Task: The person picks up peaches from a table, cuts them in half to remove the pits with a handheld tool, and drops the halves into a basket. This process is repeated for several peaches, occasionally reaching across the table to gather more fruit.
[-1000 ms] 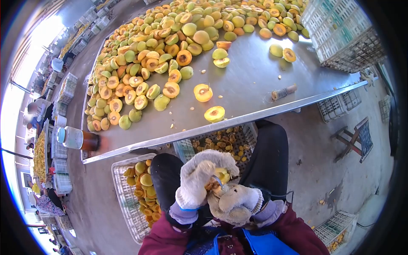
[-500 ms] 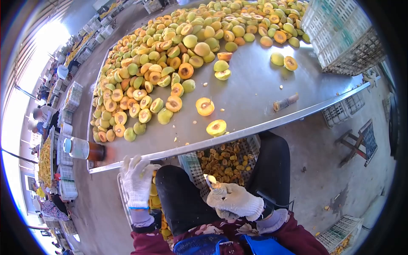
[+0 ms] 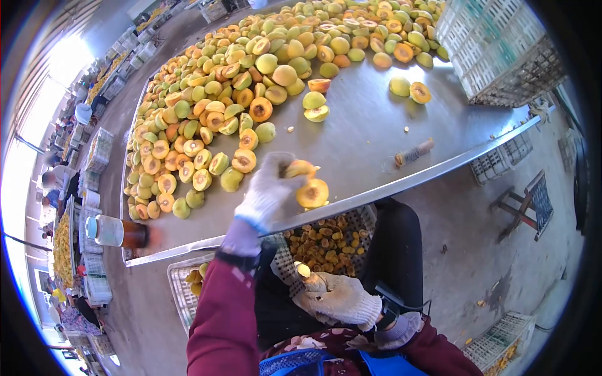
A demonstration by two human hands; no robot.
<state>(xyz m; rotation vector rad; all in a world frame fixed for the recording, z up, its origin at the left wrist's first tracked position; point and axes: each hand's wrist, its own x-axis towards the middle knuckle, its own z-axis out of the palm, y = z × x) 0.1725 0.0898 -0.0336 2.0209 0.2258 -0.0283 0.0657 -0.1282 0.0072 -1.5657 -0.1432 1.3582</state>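
On the steel table point(image 3: 357, 135), my left hand point(image 3: 266, 191), in a white knit glove, has its thumb and fingers closed around a peach half point(image 3: 301, 168). Another peach half point(image 3: 312, 193) lies cut side up just below it, near the table's front edge. My right hand point(image 3: 338, 299), in a soiled white glove, is held over my lap. It grips a short-handled tool point(image 3: 304, 271) with a pale yellow bit at its tip; the blade's shape is unclear. A large heap of green-yellow peach halves point(image 3: 213, 113) covers the table's far and left parts.
Between my knees stands a crate point(image 3: 282, 254) of brownish fruit pieces, with another crate point(image 3: 179, 282) to its left. A jar of dark liquid point(image 3: 133, 235) is at the table's left corner. A plastic crate point(image 3: 489, 50) and a wrapped stick point(image 3: 414, 153) lie to the right. A stool point(image 3: 533, 203) stands beyond.
My left hand has moved up and right from beside the table edge onto the table and taken hold of a peach half. My right hand stays low with the tool.
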